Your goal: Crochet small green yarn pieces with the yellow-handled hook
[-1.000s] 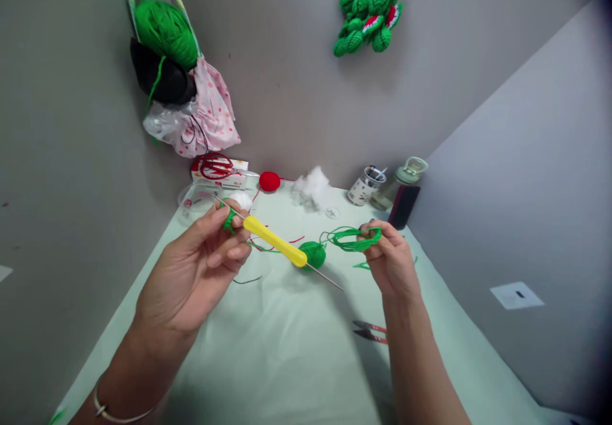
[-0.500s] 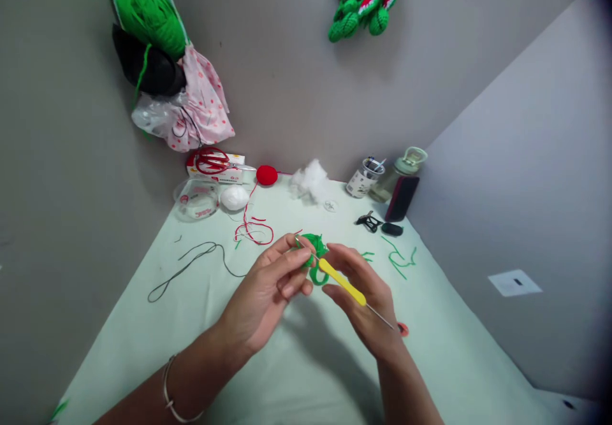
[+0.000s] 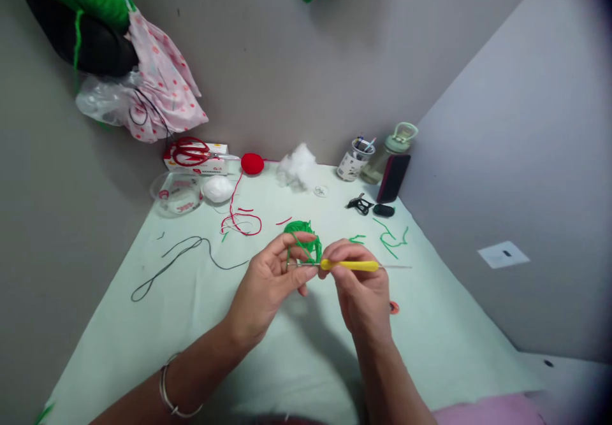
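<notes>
My right hand [image 3: 361,288] grips a crochet hook [image 3: 351,265] by its yellow handle, the metal shaft pointing left. My left hand [image 3: 272,281] pinches green yarn [image 3: 313,260] between thumb and fingers where the hook's tip crosses it. A strand runs up over the left forefinger. Just behind the fingers lies a green yarn ball [image 3: 301,229] on the table. How many loops sit on the hook is too small to tell.
On the pale tablecloth [image 3: 191,342] lie a dark cord [image 3: 184,250], red yarn [image 3: 246,221] and green scraps [image 3: 394,240]. Behind stand red-handled scissors [image 3: 191,152] on a box, white stuffing [image 3: 299,167], a pen cup [image 3: 354,159], a bottle [image 3: 394,148] and a phone [image 3: 393,180].
My right hand has closed its fingers around the hook's handle. The hook has swung from slanting to nearly level. The camera view has shifted, so the background sits higher and further left.
</notes>
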### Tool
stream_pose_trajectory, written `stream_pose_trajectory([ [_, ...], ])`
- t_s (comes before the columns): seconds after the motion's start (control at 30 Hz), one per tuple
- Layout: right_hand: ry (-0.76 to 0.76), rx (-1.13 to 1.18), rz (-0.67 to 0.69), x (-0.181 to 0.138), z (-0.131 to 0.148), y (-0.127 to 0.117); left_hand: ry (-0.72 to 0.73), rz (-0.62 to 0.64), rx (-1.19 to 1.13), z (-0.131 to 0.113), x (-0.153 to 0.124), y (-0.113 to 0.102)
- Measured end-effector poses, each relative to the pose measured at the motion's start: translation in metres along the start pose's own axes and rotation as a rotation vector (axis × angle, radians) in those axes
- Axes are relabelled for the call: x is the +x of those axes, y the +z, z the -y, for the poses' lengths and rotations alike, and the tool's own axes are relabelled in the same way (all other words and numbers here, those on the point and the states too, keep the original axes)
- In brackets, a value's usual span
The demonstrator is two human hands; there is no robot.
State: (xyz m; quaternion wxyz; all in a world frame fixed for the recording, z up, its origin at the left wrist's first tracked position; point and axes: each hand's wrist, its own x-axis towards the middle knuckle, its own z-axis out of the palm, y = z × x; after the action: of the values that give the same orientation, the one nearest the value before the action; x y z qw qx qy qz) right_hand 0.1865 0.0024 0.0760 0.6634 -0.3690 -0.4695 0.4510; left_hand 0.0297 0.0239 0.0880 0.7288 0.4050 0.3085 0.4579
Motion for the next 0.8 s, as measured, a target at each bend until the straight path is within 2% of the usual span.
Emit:
stream_pose_trajectory([
  [0.17, -0.060, -0.171, 0.003, -0.005, -0.004, -0.004, -0.001, -0.031, 0.051, 0.001, -0.001, 0.002],
  [0.3, -0.104, -0.214, 0.030, -0.004, -0.004, -0.003, -0.007, -0.077, 0.091, 0.002, 0.000, 0.001],
  [0.47, -0.145, -0.309, -0.017, -0.002, -0.001, 0.002, -0.006, -0.106, 0.080, 0.004, 0.003, 0.000],
  [0.53, -0.219, -0.432, -0.030, -0.004, -0.001, 0.005, -0.016, -0.105, 0.050, 0.004, 0.003, 0.001],
  [0.63, -0.417, -0.641, -0.050, -0.010, -0.002, 0.010, -0.065, -0.091, -0.041, 0.003, 0.002, 0.004],
  [0.7, -0.488, -0.693, -0.072, -0.013, -0.002, 0.012, -0.115, -0.072, -0.128, 0.002, 0.001, 0.006],
  [0.8, -0.373, -0.608, -0.046, -0.012, -0.001, 0.009, -0.168, -0.046, -0.212, 0.001, 0.002, 0.007],
])
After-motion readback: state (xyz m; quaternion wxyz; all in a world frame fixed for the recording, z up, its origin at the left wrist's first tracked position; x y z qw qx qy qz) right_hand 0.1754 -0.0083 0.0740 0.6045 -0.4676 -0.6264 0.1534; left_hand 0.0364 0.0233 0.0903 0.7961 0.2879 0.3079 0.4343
